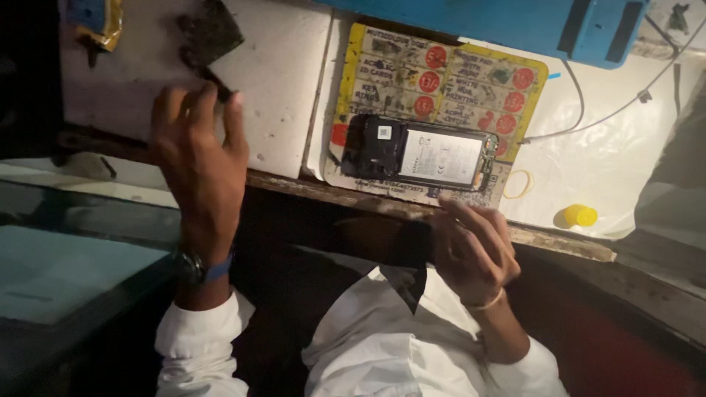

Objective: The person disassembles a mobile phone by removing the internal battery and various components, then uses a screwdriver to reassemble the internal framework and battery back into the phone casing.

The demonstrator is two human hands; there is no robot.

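An opened phone (421, 155) lies with its back off, showing a white battery and dark circuit parts, on a yellow printed card (450, 76). My right hand (474, 250) is just below it at the bench edge and grips a dark flat panel (406, 246), which looks like the phone's back cover. My left hand (197, 158), with a wristwatch and blue band, is raised over the white bench top (283, 66). Its fingertips pinch a small dark tool (220, 87). The tool's end is blurred.
A dark ragged piece (213, 31) lies above my left hand. A yellow cap (580, 215) and a rubber band (519, 184) sit right of the phone. A blue box (515, 22) and a white cable (625, 104) lie at the back. A glass counter (66, 257) is on the left.
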